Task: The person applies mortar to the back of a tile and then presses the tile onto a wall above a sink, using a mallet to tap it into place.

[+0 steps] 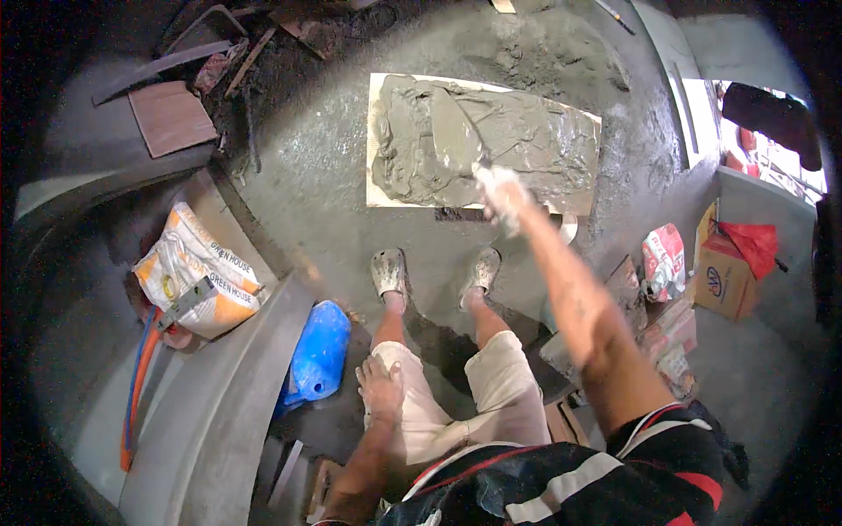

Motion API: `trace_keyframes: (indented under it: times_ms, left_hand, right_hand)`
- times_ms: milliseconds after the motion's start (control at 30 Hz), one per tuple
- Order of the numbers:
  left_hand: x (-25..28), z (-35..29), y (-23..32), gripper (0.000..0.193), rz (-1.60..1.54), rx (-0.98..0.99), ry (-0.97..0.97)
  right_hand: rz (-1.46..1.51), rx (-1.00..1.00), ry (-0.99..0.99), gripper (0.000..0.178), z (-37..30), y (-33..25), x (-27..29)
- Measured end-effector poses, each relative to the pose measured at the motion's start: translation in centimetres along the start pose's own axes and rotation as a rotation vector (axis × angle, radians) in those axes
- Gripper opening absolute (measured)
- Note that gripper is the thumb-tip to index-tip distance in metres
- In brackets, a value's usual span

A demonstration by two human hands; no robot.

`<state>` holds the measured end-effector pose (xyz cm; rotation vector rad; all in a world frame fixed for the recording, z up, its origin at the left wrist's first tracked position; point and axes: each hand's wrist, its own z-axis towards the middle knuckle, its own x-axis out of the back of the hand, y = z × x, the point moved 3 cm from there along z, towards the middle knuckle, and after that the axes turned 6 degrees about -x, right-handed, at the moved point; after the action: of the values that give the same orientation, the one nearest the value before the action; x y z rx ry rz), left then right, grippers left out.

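Observation:
My right hand [504, 200], pale with smears, is closed round the handle of a trowel. The trowel's broad, pointed blade [456, 136] lies on wet grey mortar [544, 136]. That mortar covers most of a rectangular tile or slab [375, 145], whose pale edges show at the left and top. The handle is mostly hidden in my fist. My left hand [380, 390] rests on my left thigh near the knee, fingers stretched out and holding nothing. Both my feet, in speckled clogs [388, 272], stand just on the near side of the slab.
Wet grey mortar [298, 175] surrounds the slab. A blue plastic jug [320, 351] and a white-orange sack [197, 272] are at left. A brown tile [172, 118] lies far left among scraps. Right are a red-white bag [664, 263] and a cardboard box [724, 279] under red cloth.

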<state>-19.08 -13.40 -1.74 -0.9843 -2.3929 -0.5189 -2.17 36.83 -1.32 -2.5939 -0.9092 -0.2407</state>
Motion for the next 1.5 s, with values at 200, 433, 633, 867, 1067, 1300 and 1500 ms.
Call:
trace_keyframes:
  times_ms: [200,433,633,867,1067,1300,1500]
  left_hand:
    - [-0.4,0.8,-1.4,0.079,0.018,-0.041,0.006]
    - [-0.5,1.1,-2.0,0.078,-0.004,-0.002,-0.004]
    - [-0.1,1.0,-1.9,0.077,-0.025,-0.05,0.019]
    - [-0.3,0.7,-1.8,0.078,-0.028,-0.048,-0.002]
    - [0.2,0.9,-1.4,0.076,-0.026,-0.025,-0.036]
    - [1.1,0.4,-0.6,0.075,-0.017,-0.079,0.005]
    - [2.3,0.8,0.2,0.075,0.052,-0.152,0.052]
  right_hand:
    - [0.587,-0.037,-0.128,0.045,0.4,-0.2,-11.6]
    - [0.36,0.05,-0.161,0.035,2.4,-1.8,-11.4]
    - [0.165,0.06,0.122,0.038,0.9,-1.7,-7.1]
    - [0.119,0.071,0.004,0.046,3.7,-3.4,-10.0]
    - [-0.726,0.37,0.191,0.057,3.4,-3.6,-7.1]
    - [-0.595,0.185,0.394,0.049,1.7,2.6,-4.0]
    - [-0.709,0.235,0.535,0.052,-0.2,10.5,2.6]
